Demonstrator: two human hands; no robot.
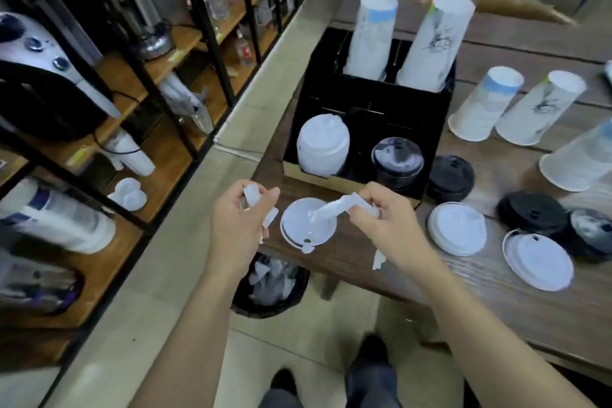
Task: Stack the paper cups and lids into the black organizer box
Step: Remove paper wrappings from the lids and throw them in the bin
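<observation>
The black organizer box (414,103) stands on the wooden table. Two stacks of upside-down paper cups (371,33) fill its back slots. A stack of white lids (323,146) and a stack of black lids (397,159) sit in its front slots. My left hand (238,225) is shut on a scrap of clear plastic wrap (252,194). My right hand (387,225) pinches another strip of plastic wrap (334,207) above a white lid (308,228) at the table's front edge. Loose white lids (457,228) and black lids (450,177) lie to the right.
Several upside-down paper cups (483,103) stand right of the box. A black waste bin (270,285) with crumpled plastic sits on the floor under the table edge. Shelves (132,142) with appliances and cup sleeves line the left. My shoes (371,354) show below.
</observation>
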